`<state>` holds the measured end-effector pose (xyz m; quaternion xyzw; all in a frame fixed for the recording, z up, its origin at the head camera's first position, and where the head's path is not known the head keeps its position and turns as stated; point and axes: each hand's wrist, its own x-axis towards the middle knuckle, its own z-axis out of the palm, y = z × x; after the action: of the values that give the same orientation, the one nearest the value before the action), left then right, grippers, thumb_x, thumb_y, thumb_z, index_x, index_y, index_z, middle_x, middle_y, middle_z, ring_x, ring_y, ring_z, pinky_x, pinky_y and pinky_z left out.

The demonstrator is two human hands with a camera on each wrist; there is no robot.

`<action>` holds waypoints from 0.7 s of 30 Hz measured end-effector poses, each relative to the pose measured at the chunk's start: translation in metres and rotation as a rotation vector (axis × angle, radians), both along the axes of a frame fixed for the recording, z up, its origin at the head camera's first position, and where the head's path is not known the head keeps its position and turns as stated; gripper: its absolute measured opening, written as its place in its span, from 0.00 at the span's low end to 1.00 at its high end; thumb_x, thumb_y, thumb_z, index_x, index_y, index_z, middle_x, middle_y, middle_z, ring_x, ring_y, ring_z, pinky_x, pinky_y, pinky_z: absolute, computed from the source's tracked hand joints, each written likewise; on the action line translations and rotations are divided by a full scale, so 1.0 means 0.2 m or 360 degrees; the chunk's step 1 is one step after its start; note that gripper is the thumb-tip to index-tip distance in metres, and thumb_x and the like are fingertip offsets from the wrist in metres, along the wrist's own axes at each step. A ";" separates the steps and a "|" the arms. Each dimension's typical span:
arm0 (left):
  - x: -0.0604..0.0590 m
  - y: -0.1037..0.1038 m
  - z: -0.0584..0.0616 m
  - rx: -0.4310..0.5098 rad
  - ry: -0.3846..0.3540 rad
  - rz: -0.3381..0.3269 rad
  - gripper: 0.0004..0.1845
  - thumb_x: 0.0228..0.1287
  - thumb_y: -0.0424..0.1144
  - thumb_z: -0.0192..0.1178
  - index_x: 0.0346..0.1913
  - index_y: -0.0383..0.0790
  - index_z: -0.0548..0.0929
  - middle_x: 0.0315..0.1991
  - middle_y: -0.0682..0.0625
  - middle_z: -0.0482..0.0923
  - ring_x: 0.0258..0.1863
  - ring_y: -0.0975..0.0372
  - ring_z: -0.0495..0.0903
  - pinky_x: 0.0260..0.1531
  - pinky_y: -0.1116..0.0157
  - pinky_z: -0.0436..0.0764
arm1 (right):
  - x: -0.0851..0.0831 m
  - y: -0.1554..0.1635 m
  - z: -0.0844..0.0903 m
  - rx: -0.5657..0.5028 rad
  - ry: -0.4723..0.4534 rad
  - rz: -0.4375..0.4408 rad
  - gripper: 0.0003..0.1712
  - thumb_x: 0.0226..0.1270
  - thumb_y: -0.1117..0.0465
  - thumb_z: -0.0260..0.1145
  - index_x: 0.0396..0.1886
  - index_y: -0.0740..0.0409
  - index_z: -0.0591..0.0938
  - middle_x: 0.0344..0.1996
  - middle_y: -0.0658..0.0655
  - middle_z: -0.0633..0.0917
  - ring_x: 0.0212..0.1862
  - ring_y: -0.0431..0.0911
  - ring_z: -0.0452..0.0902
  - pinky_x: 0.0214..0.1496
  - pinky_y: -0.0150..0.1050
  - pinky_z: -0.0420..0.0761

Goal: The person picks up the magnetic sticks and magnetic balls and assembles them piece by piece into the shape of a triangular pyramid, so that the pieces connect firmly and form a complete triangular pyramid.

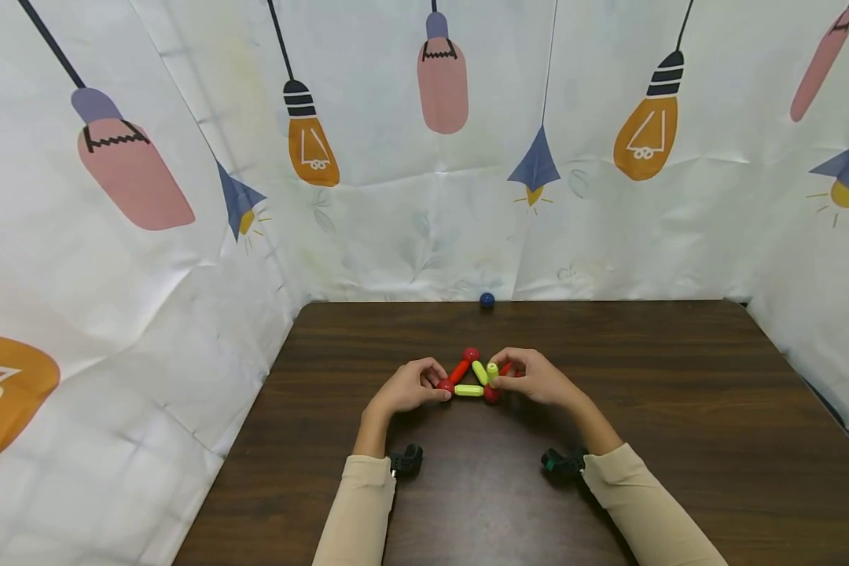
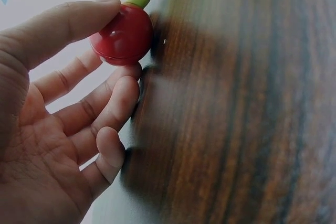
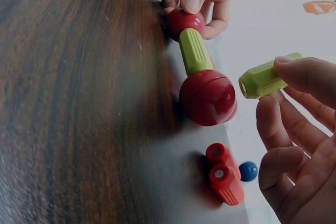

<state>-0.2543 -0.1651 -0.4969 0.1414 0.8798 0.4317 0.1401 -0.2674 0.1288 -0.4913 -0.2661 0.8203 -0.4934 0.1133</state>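
Note:
A triangle of red balls and magnetic-looking rods lies on the table: a red rod (image 1: 459,371) on its left side, a yellow-green rod (image 1: 468,391) along the front and another on the right. My left hand (image 1: 410,386) pinches the left red ball (image 2: 123,35) between thumb and fingers. Between thumb and fingertips, my right hand (image 1: 535,378) holds a loose yellow-green rod (image 3: 265,78), tilted up above the right red ball (image 3: 207,98). In the right wrist view a gap shows between that rod and the ball.
Two loose red rods (image 3: 227,182) lie beside the right hand, their grey end discs showing. A blue ball (image 1: 486,300) sits at the table's far edge. Dark brown wooden table (image 1: 644,346) surrounds the pieces, with a lamp-patterned white curtain (image 1: 410,236) behind it.

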 end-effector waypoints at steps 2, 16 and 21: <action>0.00 0.00 0.00 0.0002 -0.0003 -0.0003 0.14 0.60 0.41 0.75 0.45 0.43 0.83 0.38 0.49 0.80 0.30 0.59 0.77 0.30 0.64 0.78 | 0.00 0.00 0.00 0.0000 0.0000 0.0008 0.13 0.67 0.59 0.73 0.50 0.52 0.85 0.39 0.54 0.85 0.37 0.49 0.79 0.35 0.36 0.78; 0.00 0.00 -0.01 0.0017 0.0001 -0.0011 0.14 0.61 0.42 0.75 0.45 0.44 0.83 0.38 0.48 0.81 0.31 0.59 0.78 0.32 0.63 0.77 | 0.00 -0.02 -0.03 -0.0023 0.0010 0.0005 0.14 0.68 0.61 0.72 0.52 0.54 0.84 0.43 0.58 0.85 0.38 0.48 0.79 0.36 0.37 0.77; 0.00 0.00 -0.01 0.0026 0.0006 -0.0016 0.14 0.60 0.42 0.75 0.44 0.43 0.83 0.37 0.48 0.81 0.31 0.59 0.78 0.32 0.63 0.77 | 0.00 -0.03 -0.03 -0.0010 0.0016 -0.0014 0.14 0.68 0.59 0.73 0.51 0.53 0.84 0.42 0.57 0.85 0.38 0.48 0.78 0.36 0.36 0.77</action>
<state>-0.2549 -0.1653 -0.4988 0.1480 0.8758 0.4379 0.1394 -0.2667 0.1227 -0.4978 -0.2654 0.8205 -0.4950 0.1062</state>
